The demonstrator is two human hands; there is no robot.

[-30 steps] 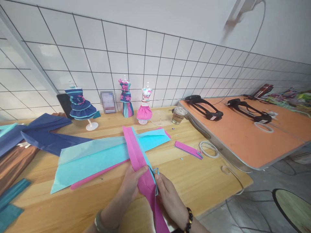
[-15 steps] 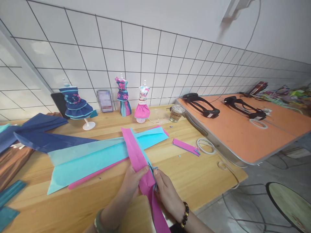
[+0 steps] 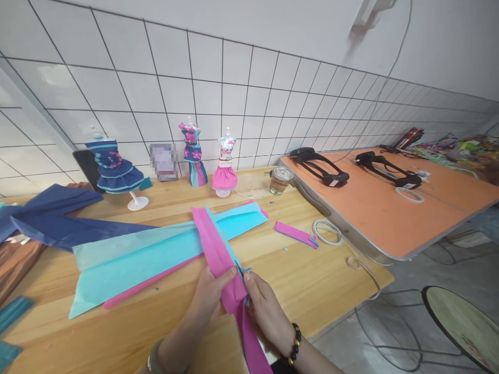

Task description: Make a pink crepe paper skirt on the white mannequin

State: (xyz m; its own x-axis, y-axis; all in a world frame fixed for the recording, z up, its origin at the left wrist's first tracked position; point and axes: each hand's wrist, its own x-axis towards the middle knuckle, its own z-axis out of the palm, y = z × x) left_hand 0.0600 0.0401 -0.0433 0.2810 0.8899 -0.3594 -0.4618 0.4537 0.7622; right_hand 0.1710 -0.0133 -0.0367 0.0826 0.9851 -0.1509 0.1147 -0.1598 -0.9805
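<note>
My left hand (image 3: 212, 292) is closed on a long pink strip of crepe-like fabric (image 3: 213, 244) with a light blue edge, its thumb pressing on top. At the strip's right edge, my right hand (image 3: 265, 304) is closed around what look like small scissors (image 3: 240, 270); thin dark blades show at the blue edge, and the handles are mostly hidden by the fingers. Narrow blue trimmings curl beside the blades. The strip's lower end hangs toward me. Beneath its upper end lies a wide turquoise sheet (image 3: 136, 259) with pink along its edges.
Three small dress forms (image 3: 224, 176) in doll outfits stand by the tiled wall, with a lidded glass (image 3: 280, 181) to their right. A pink scrap (image 3: 295, 234) and a tape roll (image 3: 326, 232) lie right of my hands. Dark blue fabric (image 3: 58, 213) lies left.
The view has shifted slightly, so things on the table appear a little farther left. Both hands keep their hold at nearly the same place on the pink strip.
</note>
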